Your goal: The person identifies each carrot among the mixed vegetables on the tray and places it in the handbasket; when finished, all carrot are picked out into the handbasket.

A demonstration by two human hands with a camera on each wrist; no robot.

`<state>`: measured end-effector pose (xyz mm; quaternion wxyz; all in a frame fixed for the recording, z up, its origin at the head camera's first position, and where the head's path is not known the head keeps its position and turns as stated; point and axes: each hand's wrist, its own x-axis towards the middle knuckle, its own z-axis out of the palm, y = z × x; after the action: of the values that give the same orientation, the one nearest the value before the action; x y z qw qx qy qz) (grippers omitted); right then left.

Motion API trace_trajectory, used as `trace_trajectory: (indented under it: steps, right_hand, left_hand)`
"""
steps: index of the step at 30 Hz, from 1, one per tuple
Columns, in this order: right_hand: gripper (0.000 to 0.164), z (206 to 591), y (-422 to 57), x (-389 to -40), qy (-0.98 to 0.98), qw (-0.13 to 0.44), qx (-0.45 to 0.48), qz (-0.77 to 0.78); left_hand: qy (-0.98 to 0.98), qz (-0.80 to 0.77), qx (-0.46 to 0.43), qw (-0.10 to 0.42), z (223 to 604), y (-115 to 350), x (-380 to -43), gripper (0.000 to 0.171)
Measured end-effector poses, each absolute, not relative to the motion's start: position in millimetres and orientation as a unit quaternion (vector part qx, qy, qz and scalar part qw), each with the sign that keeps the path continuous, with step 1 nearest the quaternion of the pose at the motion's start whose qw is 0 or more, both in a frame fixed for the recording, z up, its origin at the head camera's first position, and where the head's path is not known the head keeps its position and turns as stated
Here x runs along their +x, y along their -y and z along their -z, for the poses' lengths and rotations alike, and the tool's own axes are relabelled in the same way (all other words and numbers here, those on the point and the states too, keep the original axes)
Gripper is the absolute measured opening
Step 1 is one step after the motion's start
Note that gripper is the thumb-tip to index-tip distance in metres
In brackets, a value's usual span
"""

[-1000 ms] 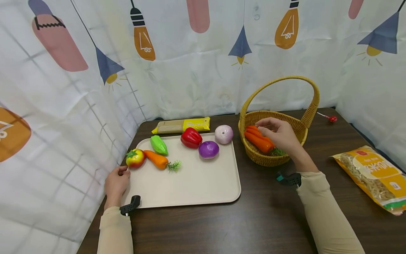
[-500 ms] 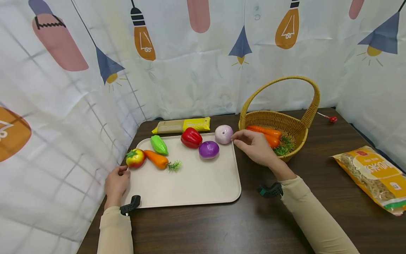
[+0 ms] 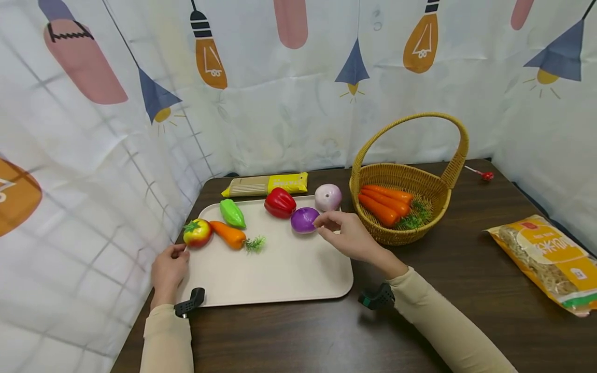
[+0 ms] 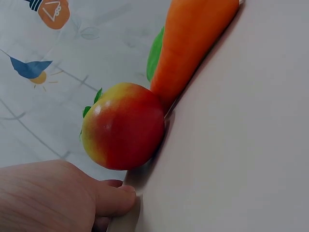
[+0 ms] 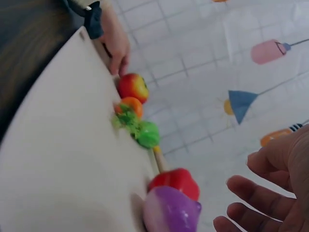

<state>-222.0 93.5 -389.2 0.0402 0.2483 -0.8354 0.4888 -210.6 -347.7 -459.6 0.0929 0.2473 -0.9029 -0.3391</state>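
Head view: left hand pinches tray at left; right hand, empty, fingers parted, should avoid nudging purple vegetable.

Bright colours on a cream tray, dark brown wood-grained table beneath.
Left: a red-yellow fruit, an orange carrot with green fronds, a lime-green pepper. Far middle: a red pepper, a purple vegetable, a lilac onion. Right: a golden woven basket. Far: a white curtain patterned with blue lamps and orange bulbs.
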Motion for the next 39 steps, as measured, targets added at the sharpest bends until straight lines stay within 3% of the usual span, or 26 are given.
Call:
trace_trajectory:
  steps: [19,30,39]
  right_hand:
    - [0.021,390,-41,-210,0.734,-0.139,0.214,-0.63]
    - [0.026,391,0,-221,0.752,-0.123,0.207,-0.613]
    - [0.021,388,25,-231,0.788,-0.09,0.209,-0.572]
  left_hand:
    - [0.903,0.342,0.244,0.09,457,350,-210,0.036]
    - [0.897,0.351,0.258,0.083,455,345,-211,0.037]
    - [0.898,0.344,0.264,0.076,457,347,-213,0.039]
